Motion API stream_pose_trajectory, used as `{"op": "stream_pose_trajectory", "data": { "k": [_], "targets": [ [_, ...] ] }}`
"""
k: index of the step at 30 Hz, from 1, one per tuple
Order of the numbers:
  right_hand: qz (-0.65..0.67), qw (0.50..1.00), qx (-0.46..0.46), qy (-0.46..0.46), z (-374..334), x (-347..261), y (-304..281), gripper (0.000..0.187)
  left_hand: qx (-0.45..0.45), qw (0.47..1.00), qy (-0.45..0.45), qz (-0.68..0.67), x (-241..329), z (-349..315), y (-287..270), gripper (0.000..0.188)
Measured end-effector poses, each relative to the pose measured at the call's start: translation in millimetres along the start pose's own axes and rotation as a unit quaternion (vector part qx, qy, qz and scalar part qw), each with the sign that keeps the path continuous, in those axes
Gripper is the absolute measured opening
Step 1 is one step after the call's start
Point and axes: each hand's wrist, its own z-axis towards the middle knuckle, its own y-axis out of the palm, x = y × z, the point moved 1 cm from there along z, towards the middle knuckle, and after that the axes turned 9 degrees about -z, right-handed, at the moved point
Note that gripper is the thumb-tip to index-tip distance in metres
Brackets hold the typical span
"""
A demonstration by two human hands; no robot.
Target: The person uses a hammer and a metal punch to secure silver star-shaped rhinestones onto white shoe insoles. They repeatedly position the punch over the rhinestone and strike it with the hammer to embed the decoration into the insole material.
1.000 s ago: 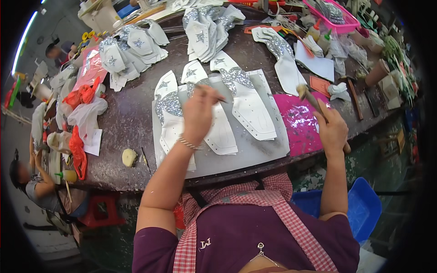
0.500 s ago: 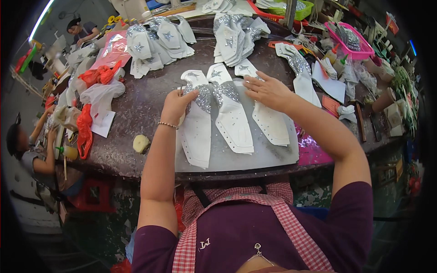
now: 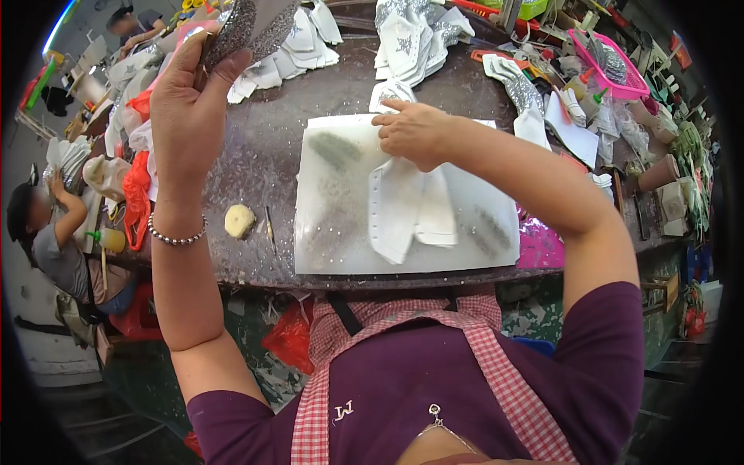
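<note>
Hands [image 3: 415, 138] are farther apart, left one [image 3: 186, 108] raising a glittery piece [image 3: 254, 31]

Reads bright and fairly even across the brown table [image 3: 267, 167], under cool white light. Glows hardest at the upper left, along a slanting tube light [image 3: 60, 29]. Glints in streaks off the magenta sheet [image 3: 542, 246] and in fine sparkle off the silver glitter piece [image 3: 260, 31] in the left hand [image 3: 190, 108]. Washes out toward blank on the white pieces [image 3: 395, 205] beneath the right hand [image 3: 415, 133], leaving their outlines faint. Sinks into dimness below the tabletop. Bends the near table edge, squeezes the seated co-worker [image 3: 58, 240], blurs that person's head, and fades to black at the corners.
</note>
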Motion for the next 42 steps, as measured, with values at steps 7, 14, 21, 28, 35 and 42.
{"op": "stream_pose_trajectory", "data": {
  "k": [7,14,21,28,35,42],
  "targets": [
    [0.108,0.992,-0.011,0.071,-61,23,-10,0.038,0.028,0.998,-0.049,-0.014,-1,-21,-26,0.027],
    [0.113,0.908,0.086,0.394,-72,14,4,0.04,0.085,0.996,0.014,0.02,-11,-8,-9,0.03],
    [0.335,0.939,-0.017,-0.07,-83,-134,-96,0.019,0.061,0.997,-0.037,0.029,-40,1,-8,0.044],
    [0.323,0.928,-0.126,0.137,-139,-64,-100,0.042,-0.054,0.942,-0.061,0.327,-28,14,-11,0.046],
    [0.663,0.656,0.133,0.334,-177,46,-43,0.046,-0.454,0.746,0.127,0.471,-39,19,40,0.045],
    [0.815,0.434,0.16,0.348,-42,43,34,0.046,-0.457,0.766,0.12,0.437,-118,-29,102,0.034]
  ]
}}
